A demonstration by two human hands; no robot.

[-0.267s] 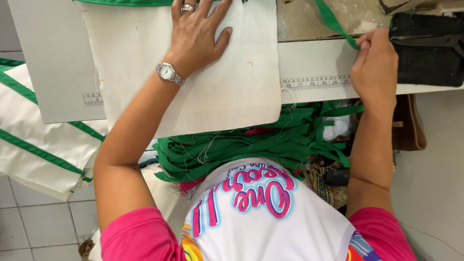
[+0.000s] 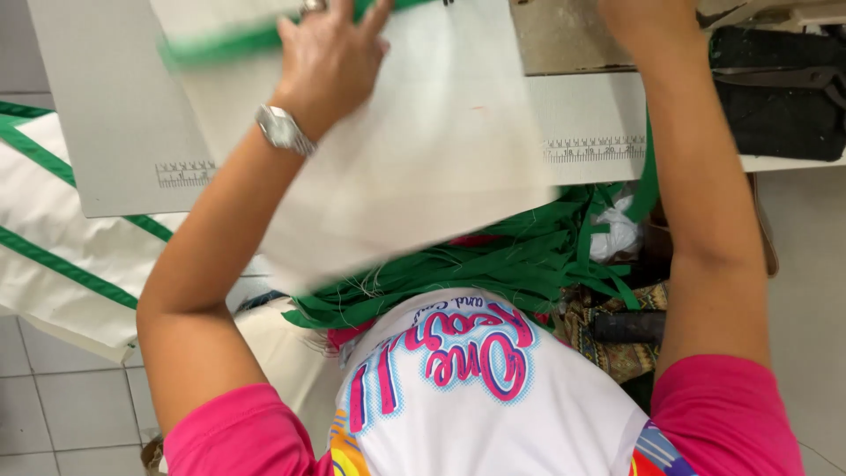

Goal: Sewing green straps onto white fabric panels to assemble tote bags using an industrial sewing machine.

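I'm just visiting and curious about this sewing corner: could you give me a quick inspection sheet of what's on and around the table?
Surface: grey table with printed ruler marks.
Job's things: white cloth with green trim, blurred.
Clutter: green strips heaped on the lap; black bag at right.
Hands: left hand, wearing a watch, flat on the cloth; right hand at the top edge, mostly cut off.
Cables: nothing seen.
Surroundings: tiled floor, more white cloth with green bands at left.
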